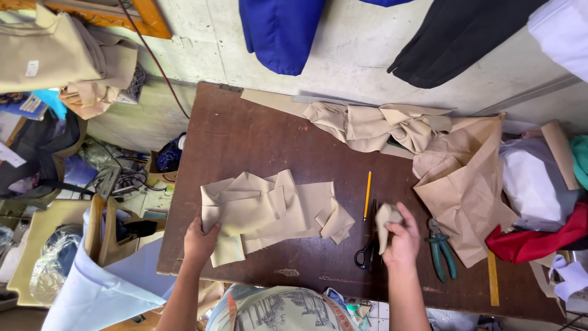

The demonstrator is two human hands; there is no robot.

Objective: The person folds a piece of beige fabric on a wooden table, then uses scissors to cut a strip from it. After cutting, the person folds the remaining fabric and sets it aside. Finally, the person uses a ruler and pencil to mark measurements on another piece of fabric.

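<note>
Head view: a dark brown tabletop (245, 135) seen from above, pushed against a pale wall, with both forearms reaching in from the near edge.
Left hand (200, 240): laid on the near left corner of the stack of beige cloth pieces (269, 211), fingers curled over the edge and pinning it down; it presses rather than lifts, as far as I can tell.
Right hand (403, 240): raised just off the wood, fingers closed around a small beige cloth scrap (386, 222) that stands up from the grip.
Cloth stack: lies flat in the middle of the tabletop, several cut shapes overlapping, some corners folded back.
Tools: black scissors (369, 250) lie just left of the right hand, partly under it; a yellow pencil (367, 195) lies above them; green-handled pliers (441, 248) lie just to the right.
Far side: a bundle of knotted beige fabric (380, 127) and a sheet of brown pattern paper (465, 184) spread toward the right edge.
Step in hand: I judge it to be sorting cut pieces, one small piece picked out while the stack is steadied.
Next move calls for: by my reading, bringing the scrap across to the stack means clearing the scissors and keeping the left hand's pressure so the layers do not slide.
</note>
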